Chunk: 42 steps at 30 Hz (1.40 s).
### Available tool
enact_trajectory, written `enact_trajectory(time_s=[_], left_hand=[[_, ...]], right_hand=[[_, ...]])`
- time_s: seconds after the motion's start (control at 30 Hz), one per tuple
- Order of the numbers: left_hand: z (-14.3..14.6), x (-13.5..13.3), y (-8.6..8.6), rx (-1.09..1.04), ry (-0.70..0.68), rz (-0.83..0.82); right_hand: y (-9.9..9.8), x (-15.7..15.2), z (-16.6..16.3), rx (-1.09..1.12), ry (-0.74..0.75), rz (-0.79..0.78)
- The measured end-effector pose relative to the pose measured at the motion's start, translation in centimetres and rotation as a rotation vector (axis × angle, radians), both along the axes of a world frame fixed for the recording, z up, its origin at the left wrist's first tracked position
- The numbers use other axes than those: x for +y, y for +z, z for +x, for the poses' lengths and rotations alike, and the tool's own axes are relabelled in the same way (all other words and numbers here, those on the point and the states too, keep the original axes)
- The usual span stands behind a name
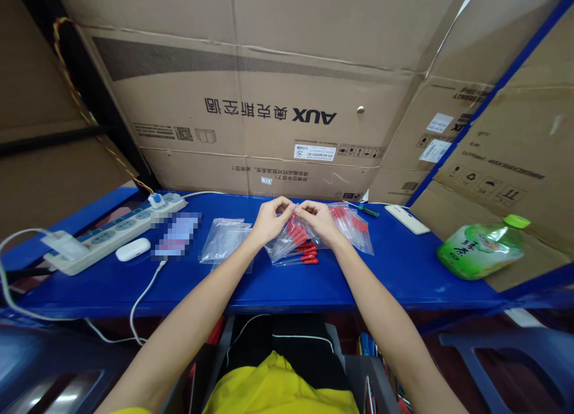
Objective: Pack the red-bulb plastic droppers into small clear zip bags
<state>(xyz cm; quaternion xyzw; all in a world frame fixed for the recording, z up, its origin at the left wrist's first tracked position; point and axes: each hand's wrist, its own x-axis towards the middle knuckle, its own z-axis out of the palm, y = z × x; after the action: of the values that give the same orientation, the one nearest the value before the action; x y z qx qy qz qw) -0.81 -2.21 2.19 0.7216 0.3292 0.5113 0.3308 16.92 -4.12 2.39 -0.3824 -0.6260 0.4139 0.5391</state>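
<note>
My left hand [270,219] and my right hand [317,220] meet over the middle of the blue table, fingertips pinched together at the top edge of a clear plastic bag [282,245]. Red-tipped pieces show inside this bag. Just below it lie several loose red-capped clear droppers or tubes [309,256]; their exact kind I cannot make out. Beside my right hand are more clear bags with red-tipped pieces [352,222] in them. A stack of flat clear plastic bags [225,241] rests to the left of my left hand.
On the left of the blue table [385,276] are a power strip [128,225], a white case [133,250] and a phone with a blurred screen [177,236] on a cable. To the right lie a screwdriver [368,211], a white phone [406,219] and a green bottle [482,249]. Cardboard [278,73] walls the back.
</note>
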Motion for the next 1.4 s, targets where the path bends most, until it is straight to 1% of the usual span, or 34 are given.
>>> enact_trajectory(time_s=[0.13, 0.23, 0.4, 0.5, 0.67, 0.8, 0.87, 1.03, 1.1, 1.3, 1.4], left_hand=[[0.04, -0.10, 0.10, -0.005, -0.020, -0.020], [0.05, -0.27, 0.28, -0.011, -0.021, -0.004], [-0.18, -0.43, 0.69, -0.049, 0.072, 0.031], [-0.34, -0.44, 0.85, -0.077, 0.108, 0.031], [-0.37, -0.37, 0.83, -0.040, 0.053, -0.013], [-0.36, -0.13, 0.66, -0.011, -0.007, 0.000], [-0.42, -0.02, 0.62, -0.009, -0.011, 0.003], [-0.68, 0.13, 0.74, -0.012, 0.078, 0.020], [-0.73, 0.19, 0.73, -0.023, 0.093, 0.021], [-0.68, 0.29, 0.50, -0.046, -0.004, -0.005], [-0.67, 0.16, 0.57, -0.043, -0.039, -0.046]], right_hand=[[-0.07, 0.05, 0.00, -0.003, -0.006, 0.016], [-0.09, 0.13, 0.05, 0.004, 0.001, -0.006], [0.23, -0.15, 0.18, 0.016, 0.031, -0.068], [0.42, -0.40, 0.20, 0.020, 0.037, -0.074], [0.50, -0.40, 0.15, -0.007, 0.015, -0.039], [0.53, -0.32, 0.19, -0.030, -0.002, -0.024], [0.52, -0.34, 0.23, -0.027, -0.003, -0.033], [0.46, -0.39, 0.35, -0.001, 0.030, -0.088], [0.46, -0.39, 0.40, 0.004, 0.045, -0.090], [0.47, -0.39, 0.62, -0.007, 0.014, -0.038], [0.52, -0.45, 0.63, -0.012, 0.005, -0.037]])
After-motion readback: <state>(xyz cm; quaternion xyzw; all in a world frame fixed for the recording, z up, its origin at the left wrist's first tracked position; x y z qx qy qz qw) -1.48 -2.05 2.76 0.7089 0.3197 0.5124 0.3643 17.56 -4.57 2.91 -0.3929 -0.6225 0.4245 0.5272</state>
